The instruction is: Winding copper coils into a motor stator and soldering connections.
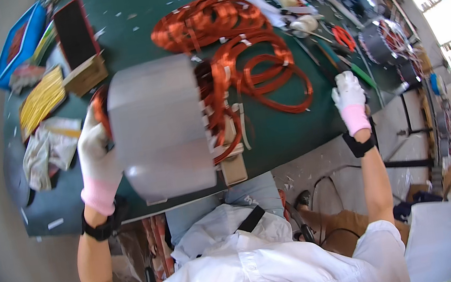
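Observation:
A grey metal stator cylinder (159, 127) lies on its side at the table's near edge, copper windings showing at both ends. My left hand (95, 146), in a white glove with a pink cuff, is closed round the copper winding (102, 114) at its left end. Out of the right end come loops of orange-brown copper wire (221, 95), spreading over the table. Off to the right, my right hand (350, 98), gloved alike, rests among the hand tools with its fingers curled down. Something dark lies under its fingertips; its kind is hidden.
Bundled copper coils (207, 21) lie farther back. At left are a phone on a wooden block (84, 74), yellow strips (43, 101), a crumpled cloth (46, 153) and a blue bin (37, 35). Red-handled scissors (344, 37) and another wound stator (383, 42) are at right.

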### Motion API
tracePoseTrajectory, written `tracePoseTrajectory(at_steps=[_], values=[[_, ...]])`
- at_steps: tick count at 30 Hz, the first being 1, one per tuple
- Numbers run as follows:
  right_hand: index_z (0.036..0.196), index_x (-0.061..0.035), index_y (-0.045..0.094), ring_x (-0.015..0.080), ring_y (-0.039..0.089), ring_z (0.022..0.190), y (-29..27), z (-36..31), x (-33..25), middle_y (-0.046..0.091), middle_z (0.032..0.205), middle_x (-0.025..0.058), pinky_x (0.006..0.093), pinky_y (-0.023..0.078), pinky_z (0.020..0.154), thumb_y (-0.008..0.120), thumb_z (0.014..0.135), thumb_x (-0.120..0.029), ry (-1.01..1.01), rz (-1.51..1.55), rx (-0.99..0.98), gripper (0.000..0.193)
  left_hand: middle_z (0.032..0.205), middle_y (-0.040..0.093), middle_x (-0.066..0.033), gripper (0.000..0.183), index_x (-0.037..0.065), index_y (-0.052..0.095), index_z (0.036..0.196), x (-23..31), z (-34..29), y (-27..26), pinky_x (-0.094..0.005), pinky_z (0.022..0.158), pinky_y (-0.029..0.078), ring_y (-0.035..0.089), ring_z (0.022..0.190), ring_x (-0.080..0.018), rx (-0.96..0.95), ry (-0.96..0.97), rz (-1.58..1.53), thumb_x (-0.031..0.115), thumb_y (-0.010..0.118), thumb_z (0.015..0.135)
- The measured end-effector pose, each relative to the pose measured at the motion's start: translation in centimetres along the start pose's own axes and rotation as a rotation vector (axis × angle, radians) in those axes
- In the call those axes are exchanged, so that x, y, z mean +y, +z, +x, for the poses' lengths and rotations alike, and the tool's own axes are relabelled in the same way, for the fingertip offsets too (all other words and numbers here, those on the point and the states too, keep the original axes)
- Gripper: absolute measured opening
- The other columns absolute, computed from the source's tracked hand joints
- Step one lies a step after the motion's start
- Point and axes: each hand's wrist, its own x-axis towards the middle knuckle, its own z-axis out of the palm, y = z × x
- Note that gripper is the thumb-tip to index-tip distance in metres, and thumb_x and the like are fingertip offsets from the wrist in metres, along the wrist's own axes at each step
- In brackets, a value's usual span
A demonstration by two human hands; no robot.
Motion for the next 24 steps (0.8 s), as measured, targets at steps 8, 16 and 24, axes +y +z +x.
tracePoseTrajectory(at_steps=[8, 16, 24], values=[[0.117, -0.0018, 0.053, 0.0234, 0.059, 0.076, -6.5, 1.0, 0.9, 0.062, 0.094, 0.014, 0.0357, 0.046, 0.072, 0.044, 0.089, -0.009, -0.03, 0.781, -0.008, 0.03, 0.117, 0.057, -0.0171, 0.02, 0.0, 0.065, 0.084, 0.0, -0.1, 0.4, -0.0327, 0.086, 0.047, 0.059, 0.102, -0.0331, 0.104, 0.16, 0.063, 0.0, 0.065, 0.064], [0.101, 0.0001, 0.055, 0.0401, 0.057, 0.067, -22.3, -1.8, -10.7, 0.059, 0.077, 0.021, 0.0447, 0.044, 0.06, 0.052, 0.074, -0.002, -0.499, 0.586, -0.11, 0.028, 0.093, 0.054, -0.0128, 0.012, 0.007, 0.067, 0.084, -0.4, 0.3, 0.8, -0.0398, 0.074, 0.05, 0.06, 0.081, -0.0332, 0.044, 0.213, 0.042, 0.006, 0.064, 0.073], [0.101, 0.003, 0.059, 0.0401, 0.058, 0.075, -23.1, 1.5, -13.7, 0.061, 0.083, 0.0209, 0.0427, 0.047, 0.065, 0.056, 0.063, 0.004, -0.706, 0.351, -0.088, 0.039, 0.095, 0.053, -0.0152, 0.012, 0.004, 0.066, 0.083, -0.7, 0.1, 0.6, -0.0377, 0.074, 0.049, 0.058, 0.083, -0.0333, 0.025, 0.189, 0.026, 0.005, 0.065, 0.071]])
